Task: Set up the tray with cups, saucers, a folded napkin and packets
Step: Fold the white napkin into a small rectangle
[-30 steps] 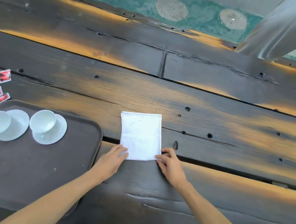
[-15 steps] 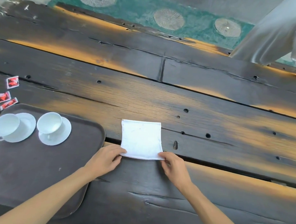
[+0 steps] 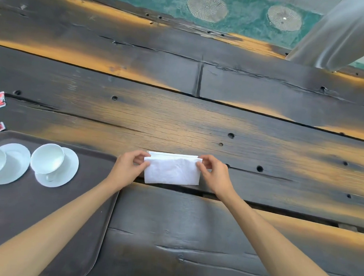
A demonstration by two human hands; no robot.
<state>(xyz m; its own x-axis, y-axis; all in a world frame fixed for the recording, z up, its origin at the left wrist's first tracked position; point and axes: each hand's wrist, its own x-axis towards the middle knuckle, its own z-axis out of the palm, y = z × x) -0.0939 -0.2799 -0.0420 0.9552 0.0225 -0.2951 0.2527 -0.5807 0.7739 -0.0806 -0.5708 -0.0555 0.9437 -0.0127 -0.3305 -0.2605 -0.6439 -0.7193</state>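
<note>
Folded napkin [image 3: 172, 171] pinched at both far corners between fingers [image 3: 140, 156].

Bare forearms and hands [image 3: 130, 168], no sleeves or jewellery

Both hands' grip [image 3: 130, 166] [image 3: 212, 171] on folded napkin [image 3: 171, 172]

a dark, weathered plank table [image 3: 199, 121] with knot holes, cracks and worn orange patches stands over a green floor [image 3: 244, 11] patterned with pale round discs.
</note>
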